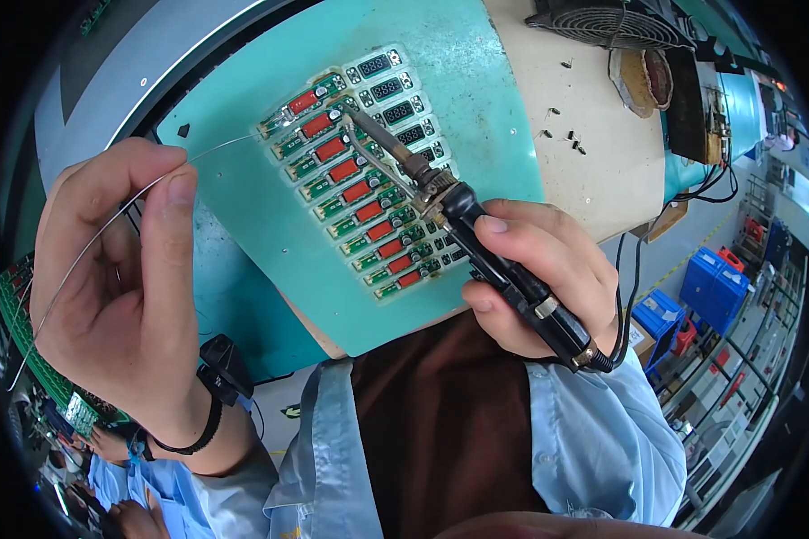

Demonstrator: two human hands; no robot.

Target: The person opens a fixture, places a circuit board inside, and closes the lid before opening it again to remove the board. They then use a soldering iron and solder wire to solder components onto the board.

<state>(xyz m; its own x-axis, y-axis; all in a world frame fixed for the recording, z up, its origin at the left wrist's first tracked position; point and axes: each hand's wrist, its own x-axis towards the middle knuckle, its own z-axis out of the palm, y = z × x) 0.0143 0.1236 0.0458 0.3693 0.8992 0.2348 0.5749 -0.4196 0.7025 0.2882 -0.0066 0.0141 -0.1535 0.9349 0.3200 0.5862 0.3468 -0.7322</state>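
My left hand [121,278] pinches a thin solder wire [220,146] between thumb and forefinger. One end of the wire reaches toward the upper left boards, and the rest trails down past my palm. In my right hand [553,269] is a black soldering iron [463,205], fingers wrapped round its handle. Its tip points up and left, at the upper part of a row of small green circuit boards [342,169]; whether it touches one, I cannot tell. Each board carries a red block, with small dark display modules [398,111] beside the row. They lie on a green sheet [476,72].
A round fan grille [616,25] and a brown sponge pad [634,85] are at the far right, near loose dark bits [573,142]. The iron's cable [632,269] loops at my right. Blue crates [715,278] stand beyond. Another person's blue sleeve [166,490] shows lower left.
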